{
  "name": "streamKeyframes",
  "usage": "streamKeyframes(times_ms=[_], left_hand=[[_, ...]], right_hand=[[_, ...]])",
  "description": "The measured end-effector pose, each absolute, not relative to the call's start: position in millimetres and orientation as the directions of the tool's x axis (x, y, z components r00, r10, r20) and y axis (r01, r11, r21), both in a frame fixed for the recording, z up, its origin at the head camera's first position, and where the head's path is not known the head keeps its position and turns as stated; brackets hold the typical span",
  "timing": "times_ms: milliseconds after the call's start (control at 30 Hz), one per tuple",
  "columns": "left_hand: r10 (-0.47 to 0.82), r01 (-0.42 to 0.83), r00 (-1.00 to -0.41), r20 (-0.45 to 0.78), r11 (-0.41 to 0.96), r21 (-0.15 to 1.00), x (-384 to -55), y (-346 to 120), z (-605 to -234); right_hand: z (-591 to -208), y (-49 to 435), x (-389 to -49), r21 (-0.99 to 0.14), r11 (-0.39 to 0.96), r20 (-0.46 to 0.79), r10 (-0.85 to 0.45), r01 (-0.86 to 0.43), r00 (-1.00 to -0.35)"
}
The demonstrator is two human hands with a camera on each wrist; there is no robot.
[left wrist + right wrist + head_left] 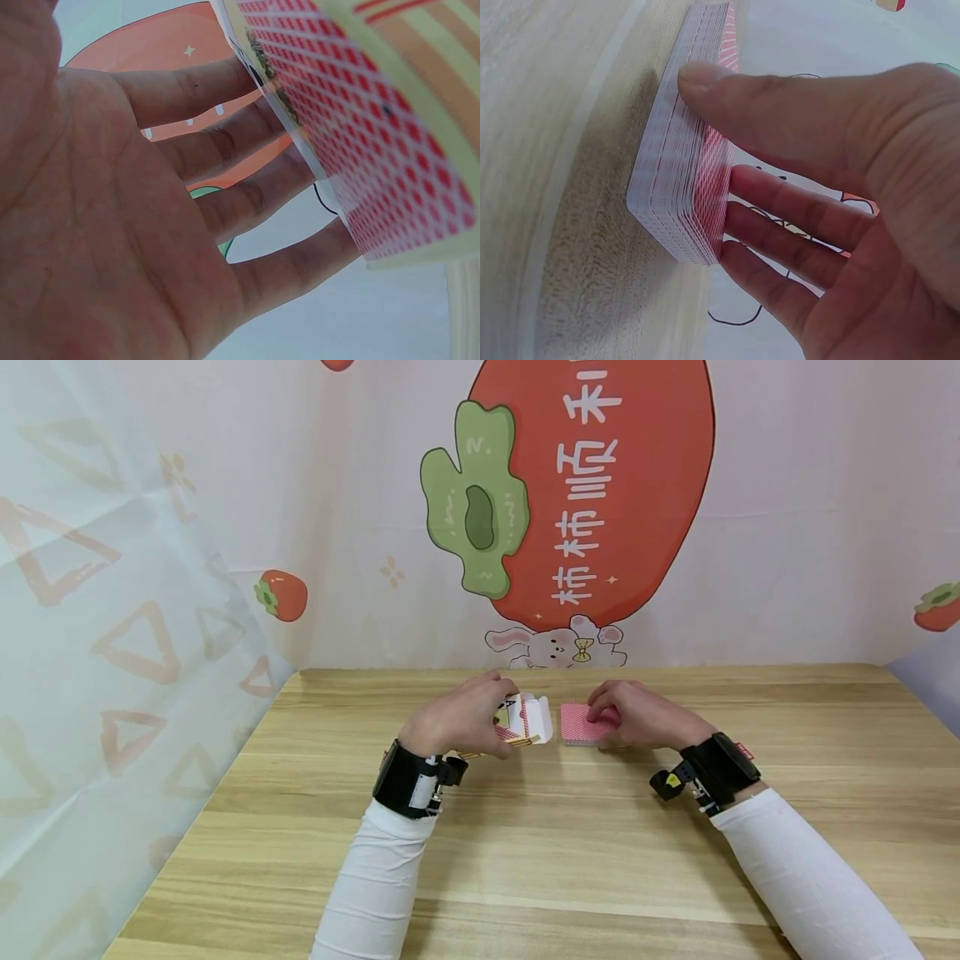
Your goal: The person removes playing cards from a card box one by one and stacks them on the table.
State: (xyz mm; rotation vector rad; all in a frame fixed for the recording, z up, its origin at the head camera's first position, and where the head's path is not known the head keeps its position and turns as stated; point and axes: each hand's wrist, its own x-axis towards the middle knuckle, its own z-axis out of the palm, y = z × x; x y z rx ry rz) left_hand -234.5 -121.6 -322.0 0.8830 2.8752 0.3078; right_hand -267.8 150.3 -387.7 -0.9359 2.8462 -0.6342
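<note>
My left hand [467, 714] grips a playing-card box [517, 717] with red patterned sides and a white flap standing out at its right end. In the left wrist view the fingers reach behind the box [360, 127], along its far side. Just right of the flap lies a squared deck of playing cards [576, 725], red patterned backs up, a small gap from the box. My right hand [647, 717] holds the deck's right part. In the right wrist view the thumb [705, 82] presses the deck's long edge, and the other fingertips touch its back face.
Both hands work near the far edge of a wooden table [570, 860]. Behind it hangs a cloth backdrop [360, 510] printed with a large red persimmon and a rabbit. A pale patterned cloth [67, 693] runs along the left side.
</note>
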Motion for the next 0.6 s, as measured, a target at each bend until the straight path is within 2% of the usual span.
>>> streamKeyframes(times_ms=[600], left_hand=[[0.568, 0.544, -0.821, -0.054, 0.808, 0.227, -234.5, -121.3, -322.4]], right_hand=[[-393.1, 152.6, -270.2, -0.429, 0.706, 0.103, -0.581, -0.563, -0.808]])
